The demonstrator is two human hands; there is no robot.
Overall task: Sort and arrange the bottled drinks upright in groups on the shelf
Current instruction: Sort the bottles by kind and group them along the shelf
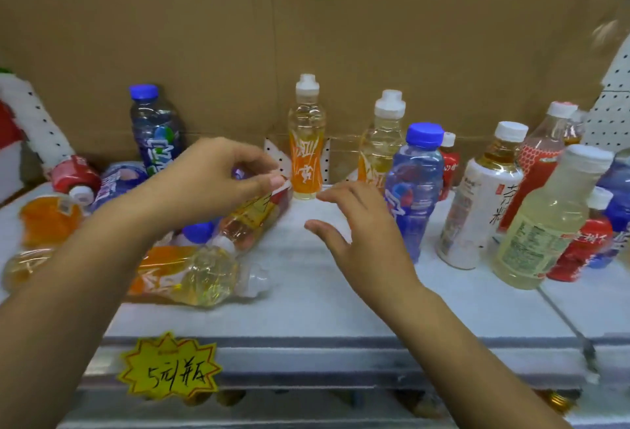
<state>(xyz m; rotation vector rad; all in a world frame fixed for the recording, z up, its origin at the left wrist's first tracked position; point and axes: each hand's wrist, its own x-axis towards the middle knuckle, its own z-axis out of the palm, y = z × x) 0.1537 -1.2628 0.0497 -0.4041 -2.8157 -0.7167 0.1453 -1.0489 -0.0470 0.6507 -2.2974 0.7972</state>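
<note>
Shelf-sorting in progress: a person works over bottled drinks on a smooth white shelf (341, 309) backed with plain brown cardboard (306, 36).

The left hand (218, 179) reaches across a heap of toppled bottles on the shelf's left side. Its grip is clamped in a pinch, thumb and curled fingers on the base end of a yellow-labelled bottle (249, 220). That bottle lies slanted, base toward the back right and white cap toward the front left. The right hand (361, 230) hovers just beside it over bare shelf, grip apart, fingers spread and holding nothing.

At the front of the heap a clear plastic orange-sleeved bottle (191, 275) lies flat, its long axis along the shelf's edge and its ribbed white sports cap pointing right. Farther left a red-labelled bottle (73, 174) lies with its white cap toward the front right.

Already upright along the back are two waisted bottles of pale yellow drink, the first sports-cap bottle (306, 155) and the second sports-cap bottle (381, 152), both white-capped. A blue-capped bottle (412, 196) stands in front of the second. A matching blue bottle (155, 135) stands at the back left. To the right stand a white-sleeved tea bottle (477, 210) and a cloudy pale bottle (538, 234) (wide white lid, squat shoulders).

A yellow starburst price tag (170, 365) hangs on the shelf's front lip.
</note>
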